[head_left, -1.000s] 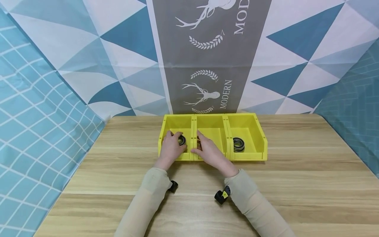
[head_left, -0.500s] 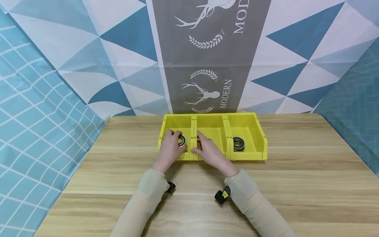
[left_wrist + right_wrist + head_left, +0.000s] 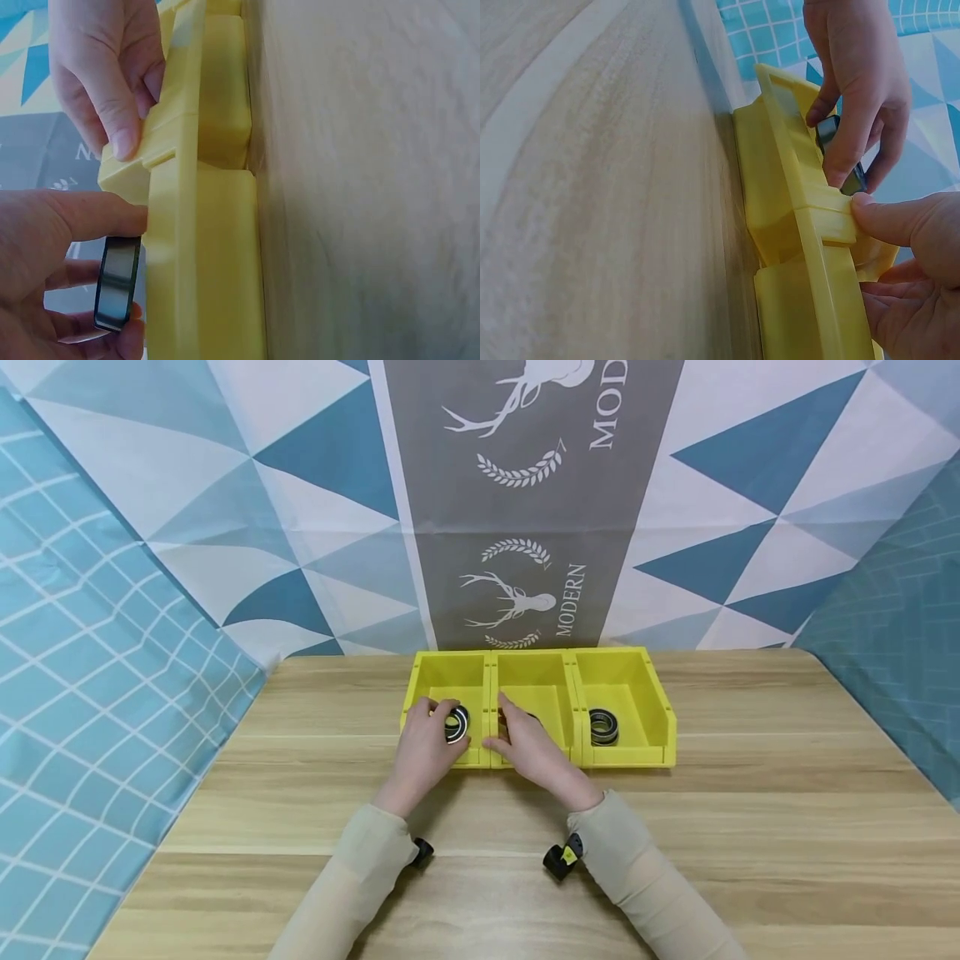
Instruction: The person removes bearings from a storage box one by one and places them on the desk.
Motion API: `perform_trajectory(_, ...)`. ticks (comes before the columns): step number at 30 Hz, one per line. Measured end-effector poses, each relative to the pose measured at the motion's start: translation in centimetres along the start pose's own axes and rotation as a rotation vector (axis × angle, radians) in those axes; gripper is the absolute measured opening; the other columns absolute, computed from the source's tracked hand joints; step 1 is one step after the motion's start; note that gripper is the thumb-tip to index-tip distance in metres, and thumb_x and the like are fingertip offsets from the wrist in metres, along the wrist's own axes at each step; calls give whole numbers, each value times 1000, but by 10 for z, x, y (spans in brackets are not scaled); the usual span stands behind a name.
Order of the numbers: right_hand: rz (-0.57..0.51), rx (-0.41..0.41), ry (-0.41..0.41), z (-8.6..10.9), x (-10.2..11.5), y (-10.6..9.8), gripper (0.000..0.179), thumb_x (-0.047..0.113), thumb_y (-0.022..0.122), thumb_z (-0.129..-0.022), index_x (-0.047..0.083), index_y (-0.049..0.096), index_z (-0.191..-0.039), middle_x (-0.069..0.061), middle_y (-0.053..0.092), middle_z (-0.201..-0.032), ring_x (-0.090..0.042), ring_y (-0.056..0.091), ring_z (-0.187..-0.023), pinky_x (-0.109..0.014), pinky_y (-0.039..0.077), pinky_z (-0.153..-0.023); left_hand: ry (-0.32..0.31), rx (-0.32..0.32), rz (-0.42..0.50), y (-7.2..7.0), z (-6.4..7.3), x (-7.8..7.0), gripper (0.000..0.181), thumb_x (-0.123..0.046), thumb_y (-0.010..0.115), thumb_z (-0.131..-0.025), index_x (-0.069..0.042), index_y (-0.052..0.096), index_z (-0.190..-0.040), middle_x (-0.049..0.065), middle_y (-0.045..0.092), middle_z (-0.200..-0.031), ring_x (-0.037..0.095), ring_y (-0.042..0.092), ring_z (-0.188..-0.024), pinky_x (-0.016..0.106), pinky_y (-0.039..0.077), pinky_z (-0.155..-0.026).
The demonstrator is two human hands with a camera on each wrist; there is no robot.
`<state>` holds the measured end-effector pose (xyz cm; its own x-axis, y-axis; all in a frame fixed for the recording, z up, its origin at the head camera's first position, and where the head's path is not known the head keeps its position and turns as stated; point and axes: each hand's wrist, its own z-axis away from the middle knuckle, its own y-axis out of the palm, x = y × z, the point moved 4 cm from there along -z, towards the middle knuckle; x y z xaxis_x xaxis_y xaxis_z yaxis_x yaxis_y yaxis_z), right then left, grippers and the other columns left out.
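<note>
My left hand (image 3: 423, 752) pinches a ball bearing (image 3: 462, 725), a dark ring with a shiny metal edge, inside the left yellow bin (image 3: 450, 670). In the left wrist view the bearing (image 3: 118, 283) stands on edge between thumb and fingers. My right hand (image 3: 531, 745) grips the front of the divider between the left and middle bins. Its thumb presses the rim, and its other fingers reach into the middle bin (image 3: 534, 672). A small dark edge shows behind that hand; what it belongs to is hidden. Bearings (image 3: 603, 727) lie stacked in the right bin (image 3: 633, 702).
The three bins stand side by side near the back edge of the wooden table (image 3: 480, 877). Behind them hangs a patterned cloth (image 3: 330, 527) with triangles and a grey deer panel. Blue cloth (image 3: 97, 652) covers the left side.
My left hand has drawn slightly toward me and left, and the bearing in it has tilted. The right hand stays on the divider; a dark edge now shows behind it.
</note>
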<state>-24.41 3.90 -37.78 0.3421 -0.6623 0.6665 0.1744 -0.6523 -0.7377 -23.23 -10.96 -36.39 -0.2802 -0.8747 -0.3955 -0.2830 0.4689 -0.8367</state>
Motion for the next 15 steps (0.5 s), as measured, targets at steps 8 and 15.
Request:
perform_trajectory(8, -5, -2, -1, 1, 0, -2, 74, 24, 61, -87, -3, 19, -141, -20, 42, -136, -28, 45, -122, -37, 40, -96, 51, 3, -71, -5, 5, -3, 51, -26, 77, -71, -3, 57, -112, 14, 53, -96, 27, 53, -86, 38, 48, -74)
perform_trajectory(15, 10, 4, -6, 2, 0, -1, 74, 26, 60, -87, -3, 19, -142, -20, 38, -139, -29, 41, -125, -39, 36, -100, 44, 44, -67, -8, 12, -1, 54, -28, 77, -71, -3, 56, -114, 14, 54, -98, 25, 54, -85, 37, 48, -74)
